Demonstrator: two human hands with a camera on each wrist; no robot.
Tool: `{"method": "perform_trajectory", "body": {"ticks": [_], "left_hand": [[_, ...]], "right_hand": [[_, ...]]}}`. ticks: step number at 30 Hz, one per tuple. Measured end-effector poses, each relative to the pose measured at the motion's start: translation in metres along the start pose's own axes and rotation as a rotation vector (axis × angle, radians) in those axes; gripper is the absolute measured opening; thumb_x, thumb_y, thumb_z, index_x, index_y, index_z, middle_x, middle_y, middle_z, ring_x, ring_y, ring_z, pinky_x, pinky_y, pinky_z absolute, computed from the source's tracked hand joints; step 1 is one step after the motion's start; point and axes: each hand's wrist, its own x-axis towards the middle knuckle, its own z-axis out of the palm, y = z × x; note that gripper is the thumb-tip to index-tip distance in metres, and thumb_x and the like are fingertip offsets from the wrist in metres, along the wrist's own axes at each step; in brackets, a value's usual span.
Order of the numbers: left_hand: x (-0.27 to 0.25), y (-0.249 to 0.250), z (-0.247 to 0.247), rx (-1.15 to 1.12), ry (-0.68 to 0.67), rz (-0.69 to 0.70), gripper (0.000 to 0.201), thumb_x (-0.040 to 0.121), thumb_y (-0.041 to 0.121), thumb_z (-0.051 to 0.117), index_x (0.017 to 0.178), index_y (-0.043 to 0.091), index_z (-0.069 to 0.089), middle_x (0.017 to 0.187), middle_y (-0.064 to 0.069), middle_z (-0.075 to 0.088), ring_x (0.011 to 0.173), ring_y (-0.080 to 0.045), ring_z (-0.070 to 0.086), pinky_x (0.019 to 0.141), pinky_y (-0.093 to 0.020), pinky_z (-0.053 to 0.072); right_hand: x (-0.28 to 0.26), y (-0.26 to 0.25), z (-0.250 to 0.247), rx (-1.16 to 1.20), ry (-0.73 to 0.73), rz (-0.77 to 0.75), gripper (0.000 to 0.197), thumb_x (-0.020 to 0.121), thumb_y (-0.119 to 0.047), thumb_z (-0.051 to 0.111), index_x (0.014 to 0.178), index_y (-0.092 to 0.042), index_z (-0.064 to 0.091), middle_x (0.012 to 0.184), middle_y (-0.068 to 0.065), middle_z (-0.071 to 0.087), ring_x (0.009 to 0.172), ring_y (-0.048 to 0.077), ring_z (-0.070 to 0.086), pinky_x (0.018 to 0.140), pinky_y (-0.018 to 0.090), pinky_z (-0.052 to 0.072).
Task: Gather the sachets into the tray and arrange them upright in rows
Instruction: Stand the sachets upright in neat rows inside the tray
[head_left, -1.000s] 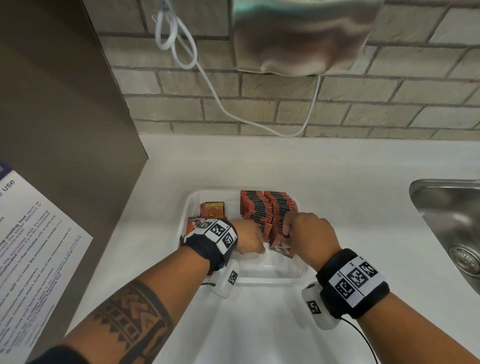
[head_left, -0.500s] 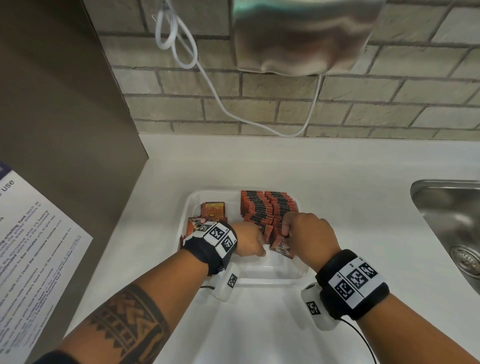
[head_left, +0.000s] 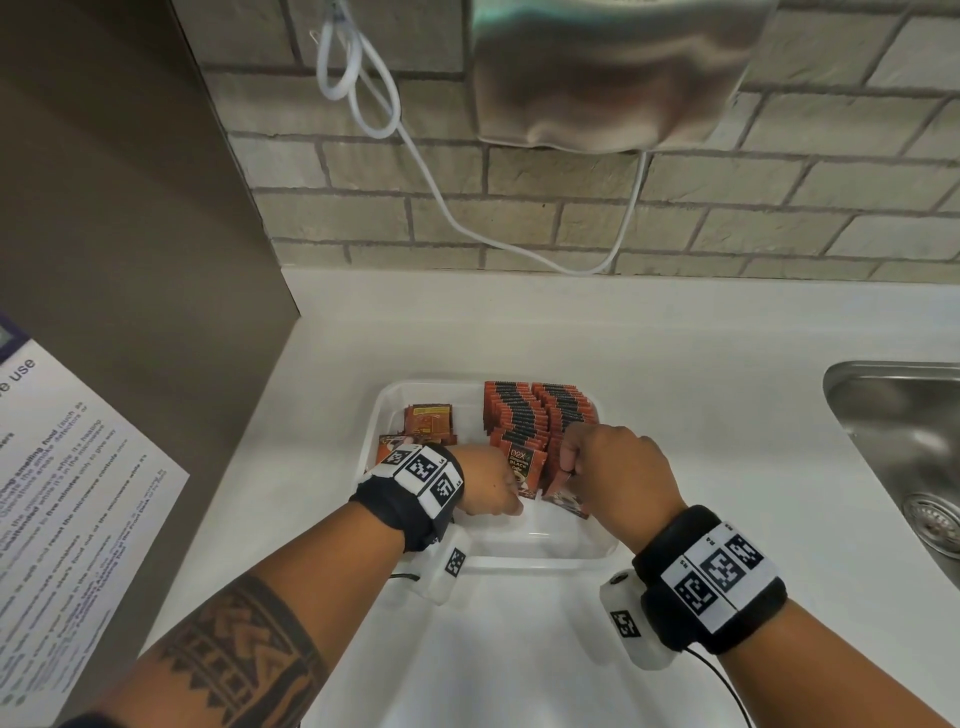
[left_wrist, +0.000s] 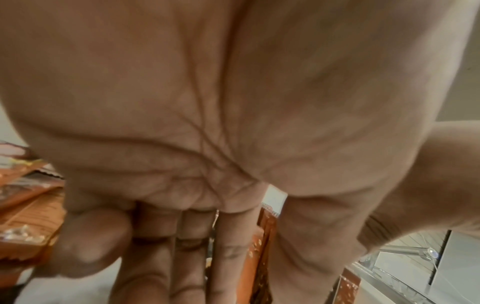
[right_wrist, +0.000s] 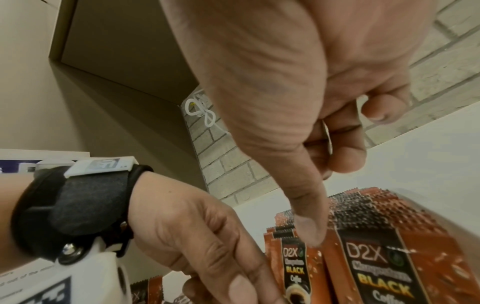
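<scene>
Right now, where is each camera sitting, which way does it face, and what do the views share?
Head: worn on the head, looking down at the tray on the counter; shows both forearms and hands.
Left wrist: under the left hand, looking along the palm at the sachets.
Right wrist: under the right hand, facing the sachet rows; also shows the left hand.
All three share the sachets.

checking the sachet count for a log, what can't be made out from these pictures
- Loose sachets at the tray's left: partly hidden by the left hand and its wristband, head view.
- Near ends of the upright rows: covered by the right hand, head view.
- Left wrist view: the palm fills it, blurred; the left fingertips' contact unreadable.
- Row count: edges too small.
</scene>
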Motion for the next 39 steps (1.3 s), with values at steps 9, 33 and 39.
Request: {"method": "perform_trajectory", "body": {"ticks": [9, 33, 39], "left_hand": [[-0.009, 0.004, 0.002, 0.084, 0.005, -0.047, 0.046, 0.101, 0.041, 0.052, 0.134, 0.012, 0.062, 0.133, -0.011, 0.063, 0.117, -0.026, 0.059, 0.099, -0.036, 0.045], [-0.016, 0.004, -0.003, 0.063, 0.054, -0.114, 0.035, 0.097, 0.034, 0.059, 0.117, 0.009, 0.071, 0.116, -0.010, 0.070, 0.106, -0.027, 0.065, 0.097, -0.037, 0.053], [-0.013, 0.005, -0.003, 0.062, 0.047, -0.120, 0.036, 0.097, 0.035, 0.059, 0.121, 0.010, 0.070, 0.120, -0.009, 0.069, 0.109, -0.026, 0.064, 0.097, -0.036, 0.052]], "right_hand": [[-0.017, -0.023, 0.002, 0.049, -0.080, -0.049, 0.009, 0.094, -0.030, 0.061, 0.096, -0.025, 0.068, 0.085, -0.005, 0.067, 0.074, 0.018, 0.063, 0.065, 0.029, 0.053], [-0.008, -0.056, 0.028, -0.048, -0.466, -0.103, 0.023, 0.099, -0.025, 0.052, 0.109, -0.009, 0.066, 0.091, 0.001, 0.060, 0.081, 0.019, 0.058, 0.078, 0.030, 0.054], [-0.006, -0.053, 0.029, -0.040, -0.454, -0.090, 0.023, 0.099, -0.025, 0.053, 0.110, -0.010, 0.066, 0.092, 0.001, 0.061, 0.082, 0.019, 0.060, 0.081, 0.031, 0.056]]}}
